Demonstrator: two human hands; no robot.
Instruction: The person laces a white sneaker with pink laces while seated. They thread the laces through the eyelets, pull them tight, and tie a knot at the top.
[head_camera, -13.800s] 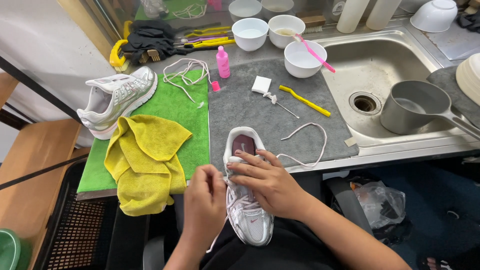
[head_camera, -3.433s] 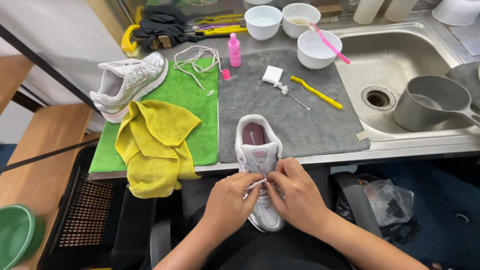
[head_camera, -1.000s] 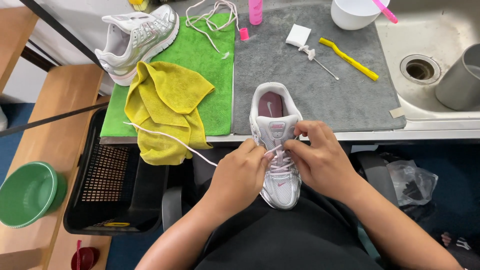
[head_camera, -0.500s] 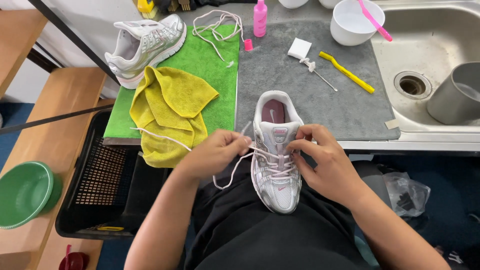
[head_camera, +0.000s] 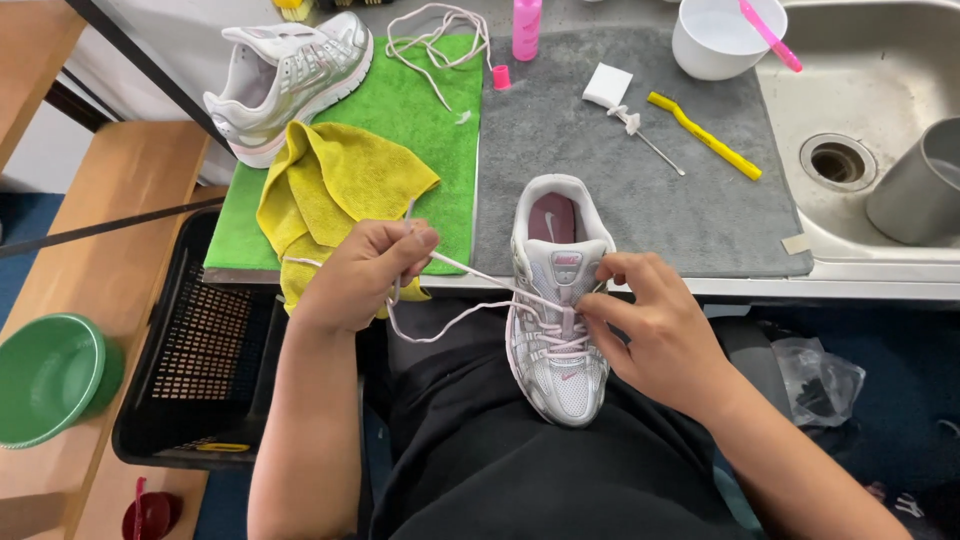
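A white and silver sneaker (head_camera: 556, 300) with a pink insole lies on my lap, its heel resting against the counter edge. My left hand (head_camera: 365, 275) pinches its white lace (head_camera: 470, 272) and holds it taut out to the left of the shoe. Fingers of my right hand (head_camera: 650, 325) press on the sneaker's right side at the upper eyelets. The lace runs from the eyelets to my left fist, with a slack loop hanging below.
A second sneaker (head_camera: 290, 75) and a loose lace (head_camera: 435, 40) lie on a green mat (head_camera: 415, 120), beside a yellow cloth (head_camera: 330, 190). A grey mat (head_camera: 640, 170) carries a yellow brush (head_camera: 705, 135), pink bottle (head_camera: 525, 25) and white bowl (head_camera: 712, 45). The sink (head_camera: 880, 130) is right; black crate (head_camera: 190, 350) and green bowl (head_camera: 45, 375) left.
My left hand has drawn the lace farther out to the left, pulling it tighter through the eyelets. The right hand stays on the shoe's side.
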